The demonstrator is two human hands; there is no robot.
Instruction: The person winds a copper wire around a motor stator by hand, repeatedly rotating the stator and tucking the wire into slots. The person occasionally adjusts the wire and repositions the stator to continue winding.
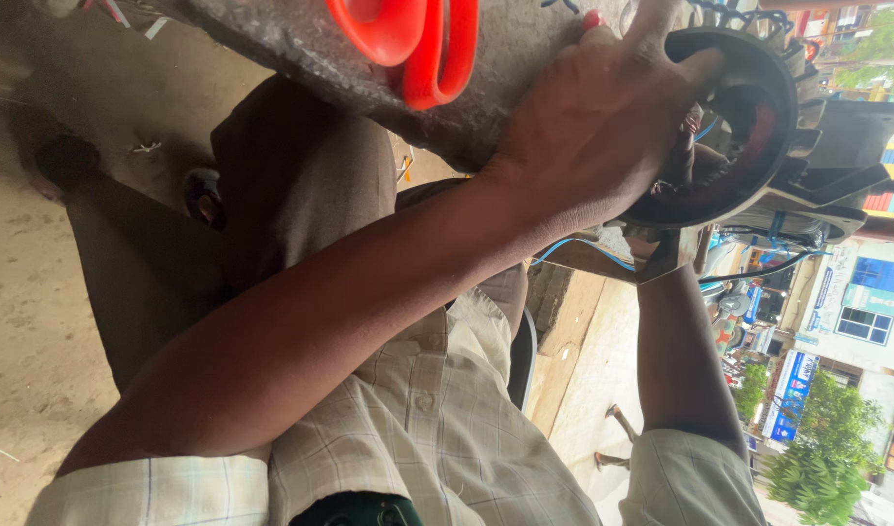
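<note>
A red plastic ring-shaped piece [418, 44] lies on the grey stone surface [271, 39] at the top; one hand [593, 117], which side cannot be told, spreads its fingers [700, 66] over the rim of a round black motor housing [759, 127]; the other hand [666, 248] sits below it, its fingers hidden, grip unclear.

1. Your left hand [593, 117] covers the round motor housing [759, 127]; its open bore looks crowded with windings.
2. The red-handled scissors [418, 44] block the worktop [271, 39] beside it.
3. Open room lies below, toward your lap.
</note>
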